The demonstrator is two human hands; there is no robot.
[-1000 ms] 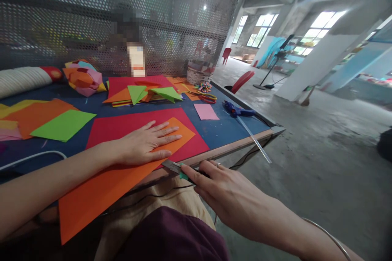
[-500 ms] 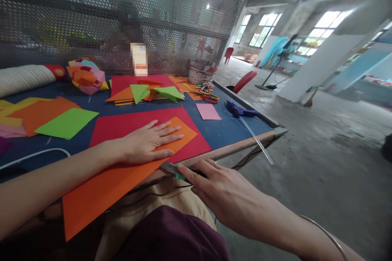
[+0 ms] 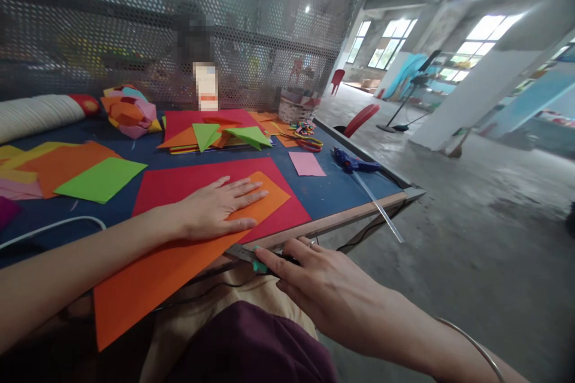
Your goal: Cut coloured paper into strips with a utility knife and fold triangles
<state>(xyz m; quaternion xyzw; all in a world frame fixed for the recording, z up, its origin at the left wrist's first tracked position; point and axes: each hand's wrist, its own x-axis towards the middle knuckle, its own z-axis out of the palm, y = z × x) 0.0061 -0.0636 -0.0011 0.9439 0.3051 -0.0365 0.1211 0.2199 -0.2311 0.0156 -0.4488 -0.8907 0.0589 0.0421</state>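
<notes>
My left hand [image 3: 220, 209] lies flat with fingers stretched over a folded orange sheet of paper [image 3: 148, 293], pressing it onto a red sheet [image 3: 179, 179]. A long part of the orange sheet hangs past the table's near edge. My right hand [image 3: 309, 275] is closed around a utility knife [image 3: 240, 252] with a grey blade and a green part near the grip; most of its handle is hidden by the fingers. The blade lies at the near edge of the orange paper, by the table's edge. From this angle I cannot tell whether its tip is inside the fold.
A blue glue gun [image 3: 354, 161] with a clear glue stick overhangs the table's right edge. Farther back are scissors [image 3: 309, 143], a pink square [image 3: 306, 164], a woven basket [image 3: 294, 105] and a paper ball [image 3: 129, 112]. Green paper [image 3: 101, 179] lies left, near a white cable [image 3: 58, 224].
My right hand and the utility knife have shifted slightly left along the orange paper's edge. My left hand stays in place on the paper.
</notes>
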